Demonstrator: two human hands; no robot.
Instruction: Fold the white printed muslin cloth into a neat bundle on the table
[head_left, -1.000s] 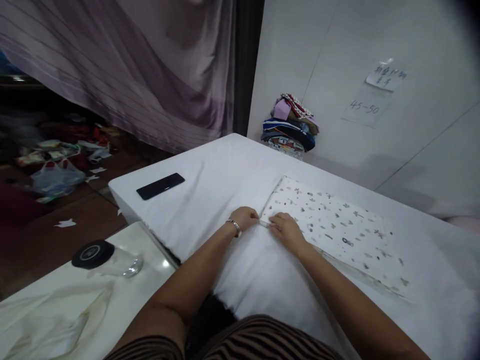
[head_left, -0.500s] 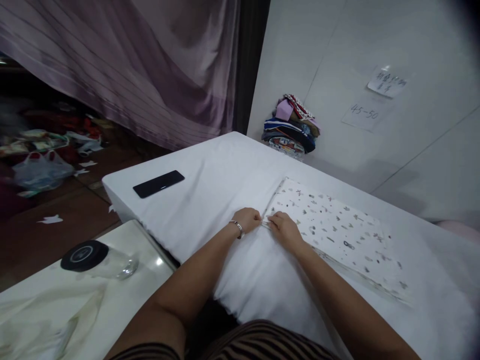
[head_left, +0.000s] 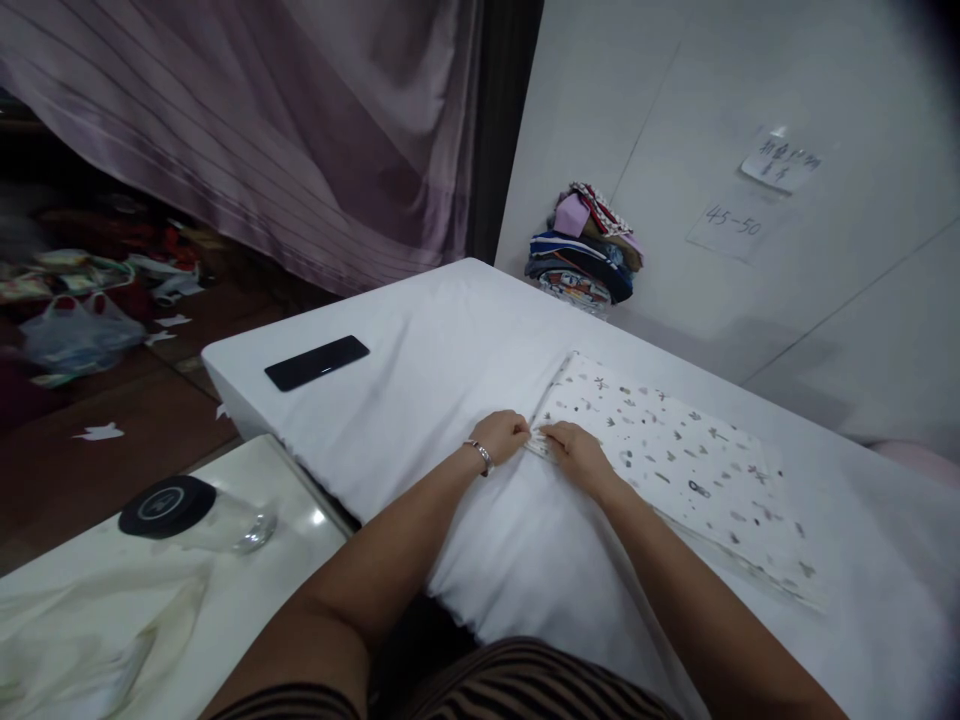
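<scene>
A white cloth (head_left: pixel 675 460) with a small scattered print lies folded flat on the white-covered table. My left hand (head_left: pixel 501 437), with a bracelet at the wrist, is closed at the cloth's near left corner, its fingertips pinching the edge. Right beside it, my right hand (head_left: pixel 577 455) has its fingers together on the same corner, the thumb hidden under the hand. The fingertips of both hands nearly meet there. The cloth's layered edge shows along its near side.
A black phone (head_left: pixel 317 362) lies on the white table cover (head_left: pixel 450 330) to the left. Folded clothes (head_left: pixel 581 250) are stacked by the wall. On the side table (head_left: pixel 277 480) a black-lidded clear container (head_left: pixel 169 507) lies near a plastic bag (head_left: pixel 97 640). A purple curtain (head_left: pixel 337 130) hangs behind.
Both hands have shifted slightly to the right at the cloth's corner. The right fingers now lie flatter over the edge, and the cloth itself stays in place.
</scene>
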